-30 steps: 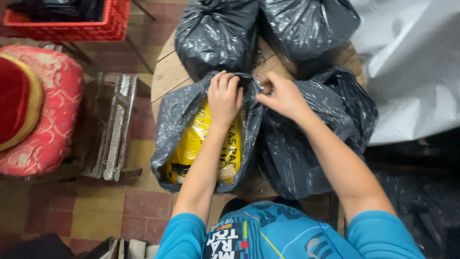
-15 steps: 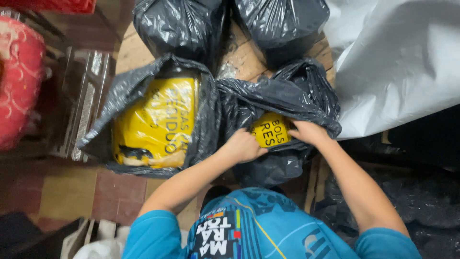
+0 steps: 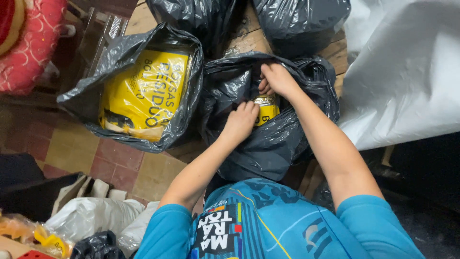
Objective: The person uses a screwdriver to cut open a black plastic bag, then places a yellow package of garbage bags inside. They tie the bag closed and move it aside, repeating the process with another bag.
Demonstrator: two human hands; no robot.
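Two open black plastic bags lie side by side on a wooden table (image 3: pixel 339 52). The left bag (image 3: pixel 115 52) shows a large yellow printed package (image 3: pixel 143 93) inside. Both my hands are at the mouth of the right bag (image 3: pixel 273 144). My left hand (image 3: pixel 241 121) grips the near edge of its plastic, next to a smaller yellow package (image 3: pixel 266 108) that peeks out. My right hand (image 3: pixel 277 79) reaches over the far edge, fingers curled into the plastic above that package.
Two more tied black bags (image 3: pixel 297 19) sit at the table's far side. A white plastic sheet (image 3: pixel 407 72) hangs at right. A red patterned cushion (image 3: pixel 28 48) and a metal rack (image 3: pixel 103 36) stand at left over a tiled floor (image 3: pixel 143 172). White bags (image 3: pixel 91 216) lie near my feet.
My hands moved from the left bag, which stays open on its yellow package, to the right bag. They now pull that bag's plastic around the smaller yellow package.
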